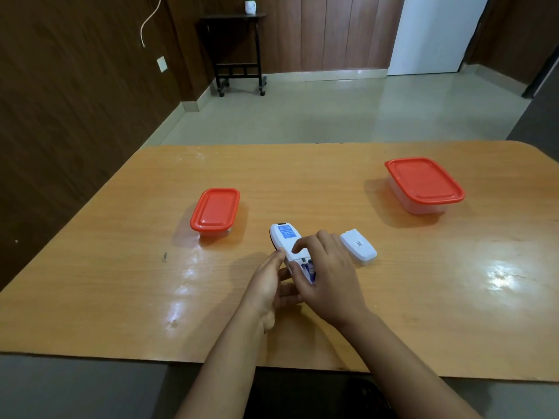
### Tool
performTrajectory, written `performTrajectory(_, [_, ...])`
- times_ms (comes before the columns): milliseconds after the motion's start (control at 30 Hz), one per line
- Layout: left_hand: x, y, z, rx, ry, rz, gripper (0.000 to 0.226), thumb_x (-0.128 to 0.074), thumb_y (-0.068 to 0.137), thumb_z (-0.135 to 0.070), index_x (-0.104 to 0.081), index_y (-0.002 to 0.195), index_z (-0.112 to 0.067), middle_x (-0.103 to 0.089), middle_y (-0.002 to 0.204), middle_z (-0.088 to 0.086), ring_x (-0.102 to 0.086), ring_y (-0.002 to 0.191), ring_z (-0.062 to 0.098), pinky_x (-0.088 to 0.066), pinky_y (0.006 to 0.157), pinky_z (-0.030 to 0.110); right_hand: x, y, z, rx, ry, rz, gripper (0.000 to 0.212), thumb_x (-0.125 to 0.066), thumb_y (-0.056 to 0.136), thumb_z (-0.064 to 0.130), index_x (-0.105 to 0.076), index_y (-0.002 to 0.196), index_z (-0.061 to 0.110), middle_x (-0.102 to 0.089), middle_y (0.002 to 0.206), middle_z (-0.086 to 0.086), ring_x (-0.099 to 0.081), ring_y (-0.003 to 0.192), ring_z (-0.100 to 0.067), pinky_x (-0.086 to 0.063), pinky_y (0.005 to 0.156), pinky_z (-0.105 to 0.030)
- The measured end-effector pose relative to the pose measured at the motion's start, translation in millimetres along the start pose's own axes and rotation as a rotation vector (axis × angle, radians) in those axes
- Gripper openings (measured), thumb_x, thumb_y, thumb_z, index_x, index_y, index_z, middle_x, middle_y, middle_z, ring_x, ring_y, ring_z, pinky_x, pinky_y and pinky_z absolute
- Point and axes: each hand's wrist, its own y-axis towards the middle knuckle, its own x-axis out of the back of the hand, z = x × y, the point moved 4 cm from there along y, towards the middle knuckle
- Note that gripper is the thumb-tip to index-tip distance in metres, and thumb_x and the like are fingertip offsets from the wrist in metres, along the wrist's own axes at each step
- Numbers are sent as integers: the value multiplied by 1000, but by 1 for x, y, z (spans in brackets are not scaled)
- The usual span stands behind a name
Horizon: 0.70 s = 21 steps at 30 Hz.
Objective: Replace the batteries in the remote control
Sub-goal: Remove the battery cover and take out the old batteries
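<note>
While I watch remotely: wide wooden surface (121,267); big red-lidded box (423,184) far right, smaller red-lidded box (215,210) left, both closed, well clear of work. White remote (287,240) face down near middle, left hand (267,285) fingers gripping its side. Back cover (358,247) off, lying just beside. Over open bay, right hand (328,276) fingers bent onto batteries (310,270); pinch unclear. Swap, I judge, not yet done.

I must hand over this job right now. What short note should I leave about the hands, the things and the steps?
Left hand grips the white remote control, back side up.
Right hand covers its open battery compartment; grasp unclear.
White plastic battery cover lies on the orange wooden table, right of the remote.
Done: cover removed.
Left: a battery shows inside; swap batteries, refit cover.
</note>
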Motion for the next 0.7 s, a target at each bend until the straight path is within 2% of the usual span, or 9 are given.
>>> performTrajectory(100, [2, 3, -1, -47, -18, -35, 29, -35, 99, -36, -63, 102, -28, -73, 77, -1, -66, 67, 20, -53, 60, 31, 1, 1, -4, -66, 87, 33, 18, -59, 85, 30, -59, 99, 18, -51, 94, 4, -49, 85, -14, -42, 71, -28])
performTrajectory(167, [6, 4, -3, -84, -37, -82, 30, -34, 100, -36, -62, 105, -26, -73, 71, -3, -67, 62, 18, -54, 55, 28, 0, 1, -7, -92, 41, 80, 30, -53, 88, 41, -61, 108, 21, -51, 99, 4, -51, 90, -13, -44, 74, -27])
performTrajectory(233, [11, 6, -5, -95, -56, -125, 31, -34, 100, -36, -59, 113, -23, -73, 77, 0, -68, 59, 16, -55, 55, 29, -1, 0, -9, -83, -13, 114, 38, -47, 88, 49, -61, 114, 25, -52, 103, 4, -51, 93, -14, -45, 77, -29])
performTrajectory(300, [15, 7, -6, -91, -76, -151, 32, -33, 100, -36, -54, 120, -23, -72, 88, 5, -70, 63, 17, -56, 56, 31, 0, 0, -9, -50, 6, 127, 35, -50, 87, 46, -63, 110, 25, -53, 101, 5, -51, 92, -15, -45, 76, -30])
performTrajectory(400, [18, 7, -7, -97, -81, -166, 34, -32, 100, -35, -53, 122, -22, -72, 94, 8, -71, 69, 18, -58, 59, 32, 3, 1, -7, -59, 133, 121, 21, -61, 85, 34, -61, 103, 24, -54, 94, 10, -48, 85, -7, -42, 73, -24])
performTrajectory(467, [20, 7, -8, -103, -100, -182, 31, -32, 100, -35, -53, 119, -22, -72, 94, 7, -71, 68, 17, -57, 57, 30, 7, 3, -10, -139, 303, 115, 13, -64, 84, 26, -56, 94, 25, -56, 82, 13, -49, 73, -6, -42, 65, -23])
performTrajectory(567, [27, 8, -10, -93, -171, -231, 31, -33, 100, -37, -53, 119, -23, -71, 91, 4, -71, 66, 15, -55, 53, 27, 14, 5, -24, -333, 517, 46, 17, -66, 83, 20, -50, 82, 26, -61, 70, 7, -57, 64, -11, -43, 59, -27])
performTrajectory(633, [31, 6, -12, -84, -210, -250, 30, -34, 100, -38, -53, 120, -24, -71, 91, 4, -70, 70, 17, -53, 57, 29, 21, 7, -39, -398, 398, -24, 18, -65, 83, 22, -48, 78, 26, -63, 69, 5, -57, 62, -12, -40, 55, -26])
performTrajectory(700, [32, 4, -13, -80, -226, -249, 30, -35, 100, -37, -53, 119, -23, -70, 93, 5, -69, 74, 19, -51, 61, 32, 24, 6, -50, -377, 66, 19, 12, -61, 85, 27, -50, 82, 29, -62, 76, 7, -55, 68, -11, -35, 54, -25])
